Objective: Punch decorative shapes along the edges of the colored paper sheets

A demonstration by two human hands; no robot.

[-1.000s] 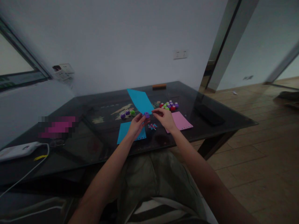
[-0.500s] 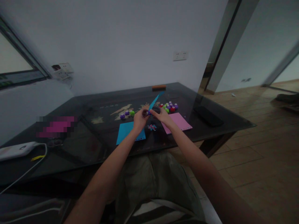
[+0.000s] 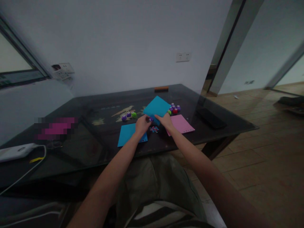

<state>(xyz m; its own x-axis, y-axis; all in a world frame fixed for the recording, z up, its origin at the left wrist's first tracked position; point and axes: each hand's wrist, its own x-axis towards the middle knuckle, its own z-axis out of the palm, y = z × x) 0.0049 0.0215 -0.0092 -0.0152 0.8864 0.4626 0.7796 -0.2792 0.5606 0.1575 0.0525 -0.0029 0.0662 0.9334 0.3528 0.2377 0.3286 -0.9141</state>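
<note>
My left hand (image 3: 142, 124) is closed around a small purple craft punch (image 3: 150, 119), whose white top peeks out by the fingertips. A blue sheet of paper (image 3: 157, 107) is pinched by its near corner in my right hand (image 3: 165, 121), its broad face turned up. The punch sits close to that corner; whether the paper is inside its slot I cannot tell. Below both hands lies a little pile of coloured paper bits (image 3: 154, 129). Blue paper (image 3: 127, 134) with small holes along its near edge lies left of it, and similarly punched pink paper (image 3: 181, 124) lies to the right.
Several purple and red punches (image 3: 175, 110) stand behind the pink paper, partly covered by the raised sheet. Purple and green ones (image 3: 134, 114) stand at the left. On the dark table (image 3: 95, 139) are a black phone-like slab (image 3: 211, 118), a brown bar (image 3: 161, 89) and a white device with cable (image 3: 17, 152).
The blue sheet, earlier seen nearly edge-on, has turned so its broad face shows. My hands have moved slightly apart, the left one keeping the purple punch.
</note>
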